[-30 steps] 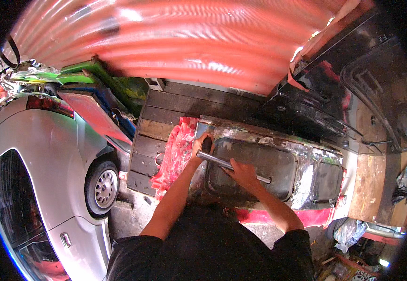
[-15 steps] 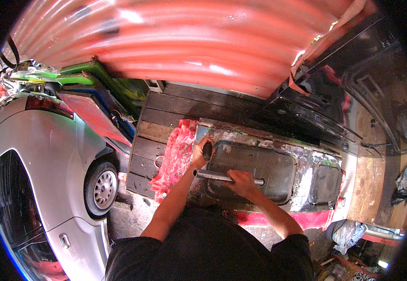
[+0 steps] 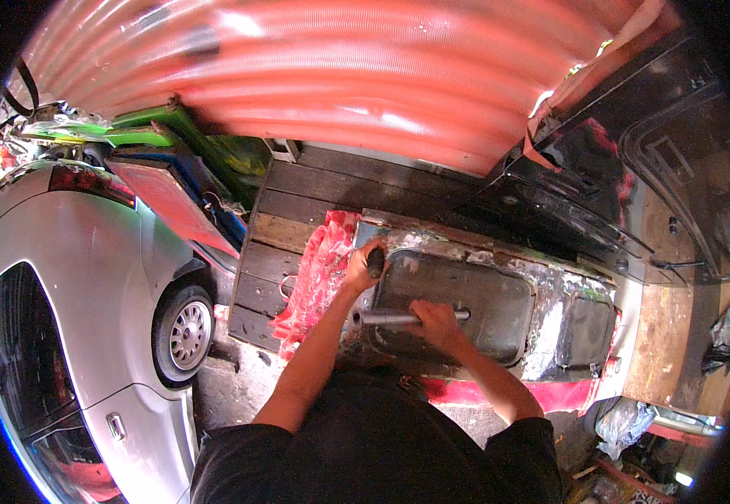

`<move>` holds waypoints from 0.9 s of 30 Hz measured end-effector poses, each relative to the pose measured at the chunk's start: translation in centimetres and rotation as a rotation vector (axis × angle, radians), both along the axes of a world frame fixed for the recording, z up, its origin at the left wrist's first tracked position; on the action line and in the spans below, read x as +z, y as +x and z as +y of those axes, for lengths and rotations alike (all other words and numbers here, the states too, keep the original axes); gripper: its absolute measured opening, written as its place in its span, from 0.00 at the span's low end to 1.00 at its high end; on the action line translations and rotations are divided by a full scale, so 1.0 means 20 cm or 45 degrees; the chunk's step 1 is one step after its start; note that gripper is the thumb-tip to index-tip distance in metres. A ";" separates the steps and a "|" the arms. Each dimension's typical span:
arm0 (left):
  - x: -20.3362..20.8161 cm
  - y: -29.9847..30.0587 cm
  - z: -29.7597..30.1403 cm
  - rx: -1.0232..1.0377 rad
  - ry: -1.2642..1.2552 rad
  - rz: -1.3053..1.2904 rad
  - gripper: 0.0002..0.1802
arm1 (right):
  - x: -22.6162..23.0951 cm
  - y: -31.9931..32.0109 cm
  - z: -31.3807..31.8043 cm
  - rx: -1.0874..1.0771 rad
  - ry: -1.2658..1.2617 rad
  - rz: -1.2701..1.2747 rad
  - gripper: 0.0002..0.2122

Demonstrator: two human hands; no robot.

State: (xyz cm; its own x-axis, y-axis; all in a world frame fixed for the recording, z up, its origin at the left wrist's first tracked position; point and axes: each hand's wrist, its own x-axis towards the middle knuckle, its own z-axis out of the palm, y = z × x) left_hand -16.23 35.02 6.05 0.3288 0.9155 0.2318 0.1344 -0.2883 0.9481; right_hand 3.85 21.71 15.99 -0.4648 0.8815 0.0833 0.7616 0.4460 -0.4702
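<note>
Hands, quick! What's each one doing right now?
Left hand: closed, holding a black handle.
Right hand: closed, holding a metal tube.

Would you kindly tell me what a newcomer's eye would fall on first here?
Probably the red corrugated sheet spreading across the top. Next come the silver car filling the left side and, in the middle, the metal tube in the right hand over a worn panel.

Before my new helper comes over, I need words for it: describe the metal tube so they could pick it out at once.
Right of the silver car, find the worn panel on the dark planks. Over its larger recess, the right hand grips the tube. Its grey length and round open end set it apart from the black object in the left hand.
</note>
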 end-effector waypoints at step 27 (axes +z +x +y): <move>0.02 0.00 -0.01 0.011 -0.105 0.049 0.14 | -0.01 0.02 0.03 -0.318 -0.119 -0.269 0.18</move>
State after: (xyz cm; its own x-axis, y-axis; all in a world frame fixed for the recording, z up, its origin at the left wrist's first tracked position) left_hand -16.14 34.77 6.50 0.3280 0.9338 0.1432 0.1730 -0.2084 0.9626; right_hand 4.20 22.29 15.88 -0.2321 0.9695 -0.0784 0.9268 0.1960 -0.3203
